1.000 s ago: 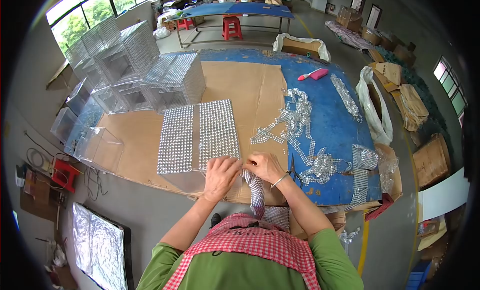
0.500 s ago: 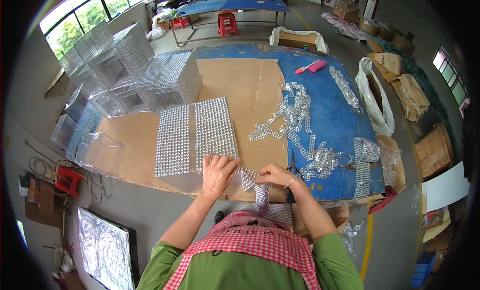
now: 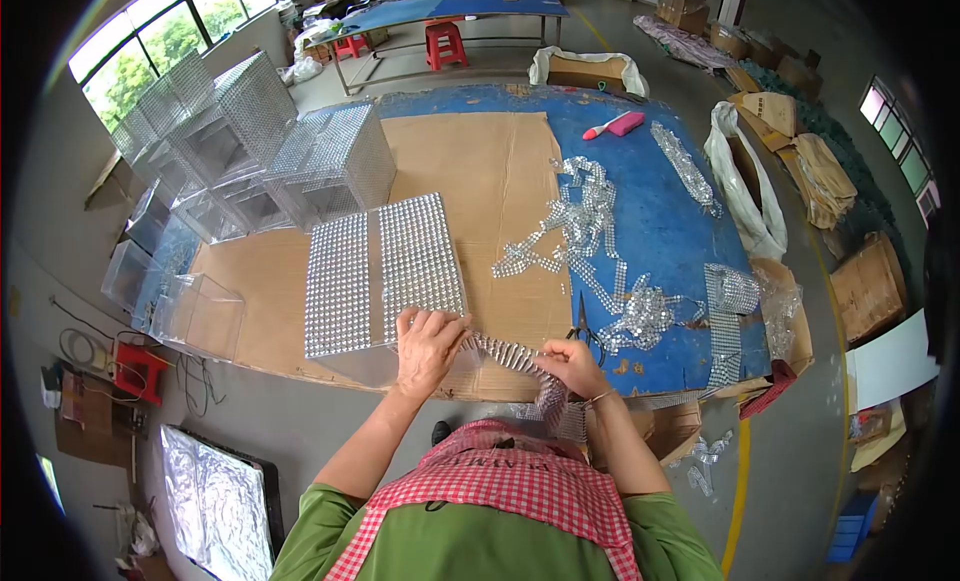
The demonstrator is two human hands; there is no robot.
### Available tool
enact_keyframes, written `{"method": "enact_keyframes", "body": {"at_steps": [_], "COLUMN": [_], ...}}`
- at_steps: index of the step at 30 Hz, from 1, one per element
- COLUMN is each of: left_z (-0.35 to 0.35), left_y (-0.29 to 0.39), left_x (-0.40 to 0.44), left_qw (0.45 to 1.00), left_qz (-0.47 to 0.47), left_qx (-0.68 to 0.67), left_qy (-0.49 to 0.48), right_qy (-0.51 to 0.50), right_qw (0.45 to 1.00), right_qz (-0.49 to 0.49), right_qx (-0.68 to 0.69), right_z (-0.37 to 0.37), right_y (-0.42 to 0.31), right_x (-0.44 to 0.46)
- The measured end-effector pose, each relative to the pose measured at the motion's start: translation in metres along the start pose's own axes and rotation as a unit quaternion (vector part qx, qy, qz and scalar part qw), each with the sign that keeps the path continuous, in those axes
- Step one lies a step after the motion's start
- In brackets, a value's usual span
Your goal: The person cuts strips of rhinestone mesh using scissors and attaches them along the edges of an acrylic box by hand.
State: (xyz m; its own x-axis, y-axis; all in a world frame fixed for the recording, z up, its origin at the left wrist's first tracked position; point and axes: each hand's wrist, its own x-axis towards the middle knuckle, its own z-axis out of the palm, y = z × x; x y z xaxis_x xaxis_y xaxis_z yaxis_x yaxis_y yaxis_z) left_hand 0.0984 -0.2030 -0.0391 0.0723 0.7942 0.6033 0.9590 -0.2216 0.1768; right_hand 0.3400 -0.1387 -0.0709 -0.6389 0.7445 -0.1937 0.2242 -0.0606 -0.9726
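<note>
A clear box (image 3: pixel 385 271) with rows of silver rhinestones on its top sits near the table's front edge, a plain band running between two studded panels. My left hand (image 3: pixel 428 353) is closed over its near right corner, fingertips pressing the end of a rhinestone strip (image 3: pixel 510 355). From there the strip stretches rightward to my right hand (image 3: pixel 573 367), which pinches it. Beyond that pinch, the strip's loose part hangs over the table edge toward the apron. Black scissors (image 3: pixel 583 331) lie just behind my right hand.
Tangled rhinestone strips (image 3: pixel 585 216) and a rhinestone roll (image 3: pixel 735 291) lie on the blue table (image 3: pixel 660 241). Stacked studded boxes (image 3: pixel 330 161) stand at the back left, a plain clear box (image 3: pixel 200 311) at the left. A pink-handled brush (image 3: pixel 625 124) lies farther back.
My right hand has moved right and slightly down, drawing the strip straighter between both hands. My left hand stays at the box corner. The view has shifted slightly.
</note>
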Motion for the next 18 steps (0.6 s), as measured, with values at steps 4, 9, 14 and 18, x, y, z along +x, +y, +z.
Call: {"method": "enact_keyframes", "body": {"at_steps": [4, 9, 14, 18], "left_z": [0.001, 0.000, -0.001, -0.002], "left_y": [0.000, 0.001, 0.002, 0.001], "left_x": [-0.001, -0.001, 0.000, 0.000], "left_qw": [1.000, 1.000, 1.000, 1.000], "left_qz": [-0.003, -0.006, -0.007, 0.002], "left_qx": [-0.003, -0.005, -0.006, -0.004], "left_qy": [0.002, 0.002, -0.007, -0.015], "right_qy": [0.082, 0.085, 0.114, 0.184], "right_qw": [0.988, 0.979, 0.970, 0.948], "right_qz": [-0.102, -0.129, -0.156, -0.177], "right_qx": [-0.084, -0.134, -0.146, -0.189], "right_z": [-0.005, -0.017, -0.021, -0.015], "right_y": [-0.016, -0.021, -0.025, -0.019], "right_x": [0.008, 0.021, 0.035, 0.057]}}
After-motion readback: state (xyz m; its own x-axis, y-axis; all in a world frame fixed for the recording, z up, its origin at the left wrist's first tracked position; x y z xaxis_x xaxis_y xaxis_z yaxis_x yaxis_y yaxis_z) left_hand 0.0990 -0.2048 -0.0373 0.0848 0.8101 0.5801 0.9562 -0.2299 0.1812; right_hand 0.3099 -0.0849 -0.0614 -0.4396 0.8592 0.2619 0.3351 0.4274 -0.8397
